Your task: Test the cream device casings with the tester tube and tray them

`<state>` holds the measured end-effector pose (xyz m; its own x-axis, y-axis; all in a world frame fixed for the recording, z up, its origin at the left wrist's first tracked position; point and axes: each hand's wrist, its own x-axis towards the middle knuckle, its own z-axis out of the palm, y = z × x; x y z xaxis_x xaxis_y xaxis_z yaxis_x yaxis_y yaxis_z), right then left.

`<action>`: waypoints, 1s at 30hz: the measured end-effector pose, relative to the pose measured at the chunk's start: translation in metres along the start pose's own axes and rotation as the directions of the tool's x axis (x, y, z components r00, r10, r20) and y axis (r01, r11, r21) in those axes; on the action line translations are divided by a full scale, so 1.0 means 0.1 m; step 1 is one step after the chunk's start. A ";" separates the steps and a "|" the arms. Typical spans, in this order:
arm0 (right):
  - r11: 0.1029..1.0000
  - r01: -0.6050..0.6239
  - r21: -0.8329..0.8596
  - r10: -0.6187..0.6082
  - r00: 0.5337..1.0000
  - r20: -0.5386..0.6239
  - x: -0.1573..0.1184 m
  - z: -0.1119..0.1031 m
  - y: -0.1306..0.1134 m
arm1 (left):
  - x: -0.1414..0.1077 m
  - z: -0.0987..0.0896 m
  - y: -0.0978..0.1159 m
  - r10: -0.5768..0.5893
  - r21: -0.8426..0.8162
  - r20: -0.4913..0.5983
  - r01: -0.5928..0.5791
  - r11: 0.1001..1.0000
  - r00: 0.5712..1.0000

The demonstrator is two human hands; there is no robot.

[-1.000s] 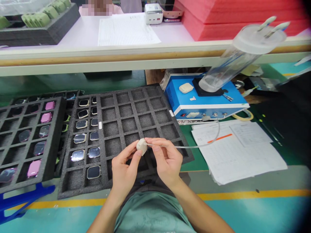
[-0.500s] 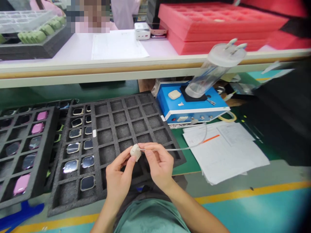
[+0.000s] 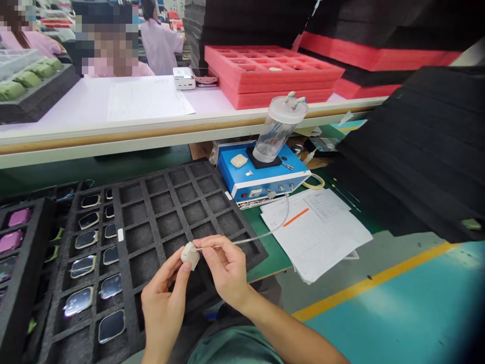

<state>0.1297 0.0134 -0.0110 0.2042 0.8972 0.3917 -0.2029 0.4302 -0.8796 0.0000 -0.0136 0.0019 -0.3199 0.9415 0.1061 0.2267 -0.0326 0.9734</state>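
Note:
My left hand [image 3: 166, 288] pinches a small cream smartwatch case [image 3: 190, 255] between thumb and fingers, tilted up on edge. Thumb and fingers of my right hand [image 3: 225, 268] close on the thin end of a clear tube [image 3: 250, 238], whose tip meets or nearly meets the case's side; exact contact is too small to tell. From there the tube runs to the front of a blue machine [image 3: 265, 177]. Below both hands lies a black foam tray [image 3: 159, 222] with square pockets, its left columns holding watches with dark screens [image 3: 88, 240].
A clear cylinder [image 3: 278, 126] and another cream case [image 3: 239, 161] stand on the machine. Papers [image 3: 314, 237] lie right of it. Red foam trays [image 3: 265, 83] sit on the shelf. Another foam tray with pink cases [image 3: 18, 217] is at left. Black foam [image 3: 409, 151] rises at right. People sit beyond.
The view has swung right, so the scene sits further left and lower. Both hands keep hold of the case and the tube, with little change between them.

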 end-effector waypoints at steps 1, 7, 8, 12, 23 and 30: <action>1.000 -0.003 -0.006 0.003 1.000 0.002 0.00 0.00 0.00 | 0.00 0.00 0.00 -0.001 -0.004 0.006 0.001 1.000 1.000; 0.999 -0.013 -0.034 0.014 1.000 0.010 0.00 -0.01 -0.01 | 0.00 0.00 0.01 0.021 -0.012 0.020 -0.020 1.000 1.000; 0.999 -0.016 -0.035 0.017 1.000 0.008 -0.01 -0.01 -0.01 | 0.00 0.00 0.01 0.025 -0.016 0.029 -0.024 1.000 0.999; 0.999 -0.023 -0.030 0.023 1.000 -0.005 -0.07 -0.03 -0.01 | -0.04 0.01 0.06 0.003 -0.071 0.070 0.002 0.997 0.998; 0.997 -0.056 -0.050 0.056 0.998 -0.005 -0.16 -0.05 -0.02 | -0.14 -0.01 0.07 -0.055 -0.142 0.154 0.078 0.987 0.987; 0.998 -0.055 -0.040 0.055 0.998 -0.001 -0.18 -0.05 0.01 | -0.15 -0.03 0.08 -0.049 -0.130 0.155 0.069 0.989 0.987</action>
<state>0.1307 -0.0028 -0.0204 0.1933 0.9194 0.3424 -0.1755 0.3758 -0.9099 0.0040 -0.0285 0.0085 -0.1838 0.9826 0.0256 0.0826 -0.0105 0.9965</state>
